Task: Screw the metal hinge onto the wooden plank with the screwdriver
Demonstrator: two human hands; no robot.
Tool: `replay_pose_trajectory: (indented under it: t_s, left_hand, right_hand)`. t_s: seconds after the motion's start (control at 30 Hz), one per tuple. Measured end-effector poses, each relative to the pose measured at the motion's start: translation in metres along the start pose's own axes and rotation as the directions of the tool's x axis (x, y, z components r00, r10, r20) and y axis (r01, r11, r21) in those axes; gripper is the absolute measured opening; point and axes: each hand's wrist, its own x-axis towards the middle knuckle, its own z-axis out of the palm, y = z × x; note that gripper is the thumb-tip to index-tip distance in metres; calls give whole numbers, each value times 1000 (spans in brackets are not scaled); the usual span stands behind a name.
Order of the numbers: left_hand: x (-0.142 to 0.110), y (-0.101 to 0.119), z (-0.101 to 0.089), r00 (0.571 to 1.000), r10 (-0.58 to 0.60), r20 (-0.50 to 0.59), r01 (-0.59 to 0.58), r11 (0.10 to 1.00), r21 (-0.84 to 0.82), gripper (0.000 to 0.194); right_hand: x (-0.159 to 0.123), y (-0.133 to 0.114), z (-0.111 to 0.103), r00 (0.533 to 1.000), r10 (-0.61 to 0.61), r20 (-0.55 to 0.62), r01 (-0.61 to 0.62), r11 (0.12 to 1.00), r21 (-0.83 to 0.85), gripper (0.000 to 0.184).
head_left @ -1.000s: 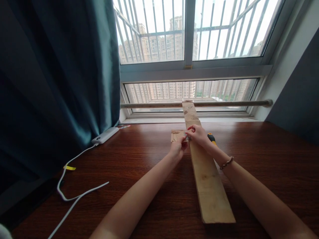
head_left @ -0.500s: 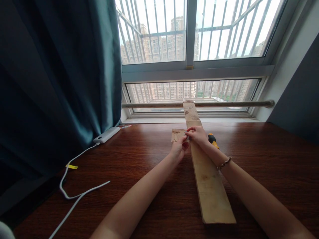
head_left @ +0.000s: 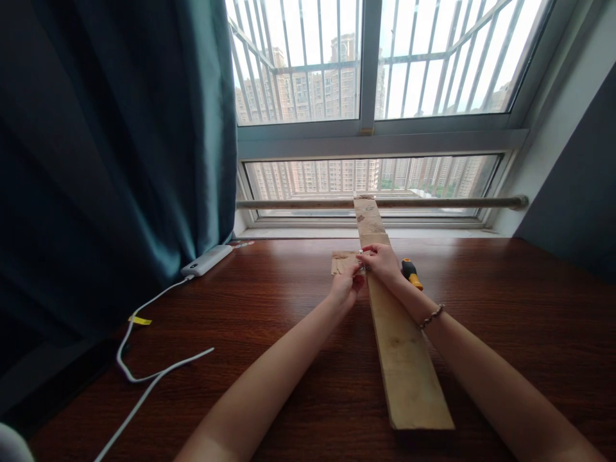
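A long, pale, rough wooden plank (head_left: 397, 327) lies on the dark glossy wooden table (head_left: 269, 308), its far end leaning on a grey metal rail (head_left: 298, 203). A short wooden piece (head_left: 342, 262) lies just beside it on the left. The right hand (head_left: 384, 260) rests on the plank, fingertips pinched on a small metal part (head_left: 362, 264), too small to identify. The left hand (head_left: 345, 285) is curled under it; whether it grips anything, I cannot tell. A yellow-black tool handle (head_left: 411, 273) is partly hidden behind the right wrist.

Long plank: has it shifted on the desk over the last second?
No. The long plank leans on the window rail at the same spot, its near end at the same place on the desk; small offsets match camera motion.
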Motion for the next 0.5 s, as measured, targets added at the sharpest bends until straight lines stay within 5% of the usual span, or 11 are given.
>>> replay_pose_trajectory:
  t_s: [0.17, 0.33, 0.5]
  left_hand:
    - [1, 1, 0, 1000, -18, 10, 18, 1000, 5, 12]
    - [5, -1, -3, 1000, -28, 1, 28, 999, 23, 9]
    - [6, -3, -5, 1000, -19, -10, 20, 999, 47, 12]
  right_hand:
    - [-1, -5, -2, 999, 38, -2, -38, 999, -11, 23]
    - [0, -1, 0, 996, 79, -49, -63, 960, 271, 34]
    - [2, 6, 1, 983, 34, -178, 58, 872, 486, 37]
